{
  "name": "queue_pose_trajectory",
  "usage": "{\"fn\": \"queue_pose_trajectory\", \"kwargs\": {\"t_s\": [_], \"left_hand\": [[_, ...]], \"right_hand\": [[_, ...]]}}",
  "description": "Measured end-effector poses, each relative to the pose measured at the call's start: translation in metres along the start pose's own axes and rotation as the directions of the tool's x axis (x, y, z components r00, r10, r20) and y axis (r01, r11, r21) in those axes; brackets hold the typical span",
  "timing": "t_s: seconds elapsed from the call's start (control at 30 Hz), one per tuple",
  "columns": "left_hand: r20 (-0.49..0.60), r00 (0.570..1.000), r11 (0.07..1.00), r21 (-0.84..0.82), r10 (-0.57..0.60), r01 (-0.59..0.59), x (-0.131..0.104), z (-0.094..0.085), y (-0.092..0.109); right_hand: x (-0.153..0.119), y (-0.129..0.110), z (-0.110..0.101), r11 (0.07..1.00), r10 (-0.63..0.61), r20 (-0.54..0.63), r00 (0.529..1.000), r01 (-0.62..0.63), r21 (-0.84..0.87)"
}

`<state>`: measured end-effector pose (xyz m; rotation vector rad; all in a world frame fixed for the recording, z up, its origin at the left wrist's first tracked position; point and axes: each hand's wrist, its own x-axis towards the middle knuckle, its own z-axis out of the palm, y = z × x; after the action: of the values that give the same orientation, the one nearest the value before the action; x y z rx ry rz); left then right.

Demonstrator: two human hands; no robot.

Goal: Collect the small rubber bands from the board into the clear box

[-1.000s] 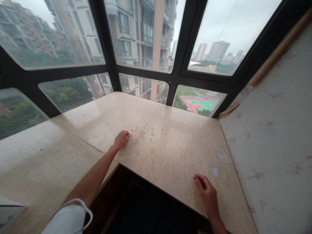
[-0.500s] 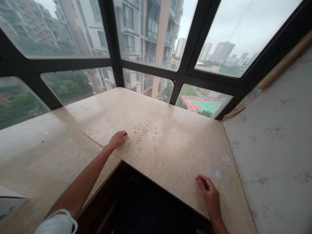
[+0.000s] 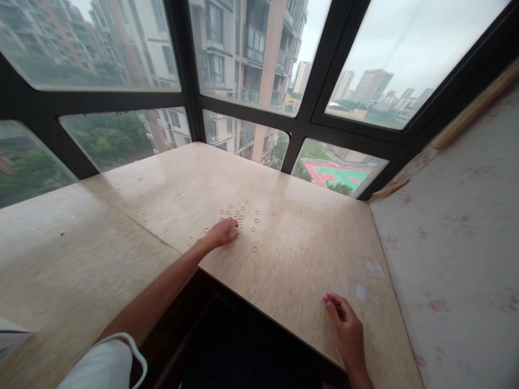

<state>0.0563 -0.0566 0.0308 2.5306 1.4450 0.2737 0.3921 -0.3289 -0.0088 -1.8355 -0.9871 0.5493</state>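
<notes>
Head view: thin rings (image 3: 241, 218) lie scattered on the pale surface (image 3: 292, 270), and the left hand (image 3: 222, 233) covers part of the cluster, so the rings cannot be fully counted. Several crowd together just beyond its knuckles, where outlines overlap and it is hard to say which touch. What lies under the palm is hidden. The left forearm runs into a white sleeve (image 3: 101, 367) cut off by the bottom edge; the right forearm is cut off there too. A white object (image 3: 14, 336) is cropped at the left edge, and the clear patches (image 3: 360, 293) near the wallpapered wall (image 3: 450, 243) are too faint to identify.

Each ring seems to lie flat, its round opening facing up; being round, none shows a long axis or a pointing end. A red ring (image 3: 257, 220) lies right of the cluster, with a pale ring (image 3: 254, 249) apart on the near side and a lone ring (image 3: 206, 230) left of the left hand.

The left arm reaches forward and inward, palm down, fingers bent with their tips at the cluster; whether they pinch a ring cannot be told. The right hand (image 3: 347, 323) is near the surface's front edge, well apart from the rings, fingers loosely curled and thumb near the fingertips; its inside is shaded, so whether it holds anything is unclear.
</notes>
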Motion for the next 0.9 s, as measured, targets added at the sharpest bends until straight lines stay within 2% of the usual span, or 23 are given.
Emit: {"fn": "queue_pose_trajectory", "kwargs": {"t_s": [0.13,0.27,0.33,0.4,0.47,0.53,0.6,0.67,0.73,0.9], "left_hand": [[0.010,0.995,0.994,-0.043,0.099,-0.099,0.013,0.016,0.024],[0.032,0.983,0.976,-0.128,0.182,-0.177,0.027,0.022,0.042],[0.012,0.993,0.987,-0.114,0.114,-0.112,0.033,0.022,0.042],[-0.038,0.999,0.998,-0.055,-0.030,0.028,0.038,0.020,0.034],[-0.090,0.984,0.988,-0.007,-0.154,0.154,0.042,0.017,0.022],[-0.118,0.969,0.975,0.022,-0.217,0.221,0.048,0.014,0.013],[-0.117,0.965,0.970,0.037,-0.233,0.239,0.058,0.014,0.011],[-0.101,0.973,0.977,0.031,-0.209,0.213,0.071,0.018,0.018],[-0.086,0.984,0.987,0.005,-0.157,0.158,0.087,0.025,0.035],[-0.036,0.996,0.990,-0.112,0.084,-0.087,0.113,0.047,0.087]], "right_hand": [[-0.001,-0.001,-0.001,1.000,-0.002,-0.006,1.000,0.002,0.010],[-0.001,-0.002,-0.001,1.000,0.002,-0.006,1.000,-0.001,0.014],[-0.001,-0.003,-0.001,1.000,-0.001,-0.018,1.000,0.001,0.017],[-0.001,-0.003,-0.001,1.000,-0.005,-0.028,1.000,0.005,0.022],[0.000,-0.003,0.000,1.000,-0.005,-0.025,1.000,0.006,0.027],[0.000,-0.003,0.000,0.999,-0.003,-0.016,1.000,0.004,0.034],[0.000,-0.003,0.000,0.999,-0.001,-0.011,1.000,0.001,0.042],[0.001,-0.002,0.000,0.999,0.003,-0.019,1.000,-0.002,0.050],[0.001,-0.001,0.000,0.999,0.010,-0.031,0.999,-0.008,0.049],[0.001,-0.004,-0.001,0.998,0.022,-0.027,0.999,-0.021,0.051]]}}
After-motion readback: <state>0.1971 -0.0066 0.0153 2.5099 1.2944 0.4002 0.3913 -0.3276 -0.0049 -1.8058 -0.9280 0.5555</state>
